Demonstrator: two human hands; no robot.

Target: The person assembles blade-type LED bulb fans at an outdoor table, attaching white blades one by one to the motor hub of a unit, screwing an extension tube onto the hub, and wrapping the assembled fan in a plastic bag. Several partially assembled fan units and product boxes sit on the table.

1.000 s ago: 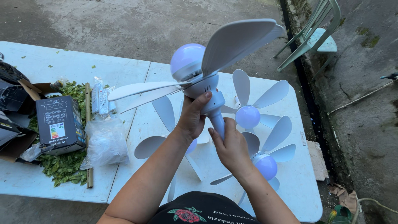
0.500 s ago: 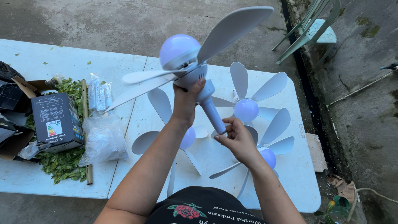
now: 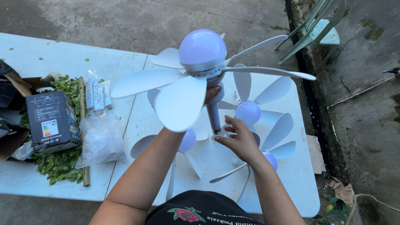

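My left hand [image 3: 211, 94] grips the grey neck of a fan-shaped lamp [image 3: 203, 52] with a pale violet bulb dome and several white blades, held upright above the white table [image 3: 125, 79]. Most of that hand is hidden behind a blade. My right hand [image 3: 239, 139] sits just below, fingers touching the screw base [image 3: 214, 118] at the lamp's lower end. Three similar fan lamps lie on the table under my arms: one [image 3: 248, 111] behind my right hand, one [image 3: 271, 158] at its wrist, one [image 3: 187, 141] by my left forearm.
At the table's left lie a dark cardboard box [image 3: 52, 121], a clear plastic bag [image 3: 102, 139], small white packets [image 3: 97, 95], a wooden stick [image 3: 82, 125] and green leaves [image 3: 58, 162]. A pale green plastic chair [image 3: 318, 27] stands at the back right on concrete ground.
My left hand has tipped the lamp upright and the blades have turned. My right hand has slid from the stem down to the screw base.
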